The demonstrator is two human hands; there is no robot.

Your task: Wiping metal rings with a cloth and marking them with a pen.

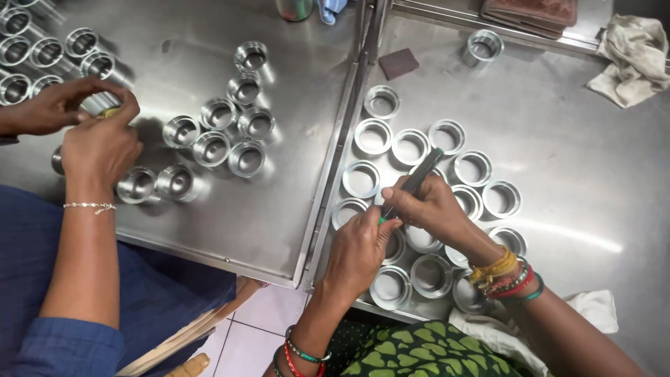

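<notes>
Two hands met on one dark pen (417, 180), which lay slanted above the right-hand steel table (593, 174). Its long axis ran from lower left to upper right: the low end, with a bit of green on it, pointed toward the person's body, and the black top end pointed up and away toward the far rings. The right hand (436, 209) was wrapped closed around the middle of the pen, fingers curled over it. The left hand (359, 248) pinched the green low end between thumb and fingertips, otherwise loosely closed. Under and around both hands sat a cluster of shallow metal rings (373, 136), open side up, close together. A small brown block (398, 63) lay near the seam between the tables. A crumpled cloth (631, 56) sat at the far right corner. On the left table, metal cups (213, 148) stood in a loose group, where another person's hands (98, 143) held a small part.
</notes>
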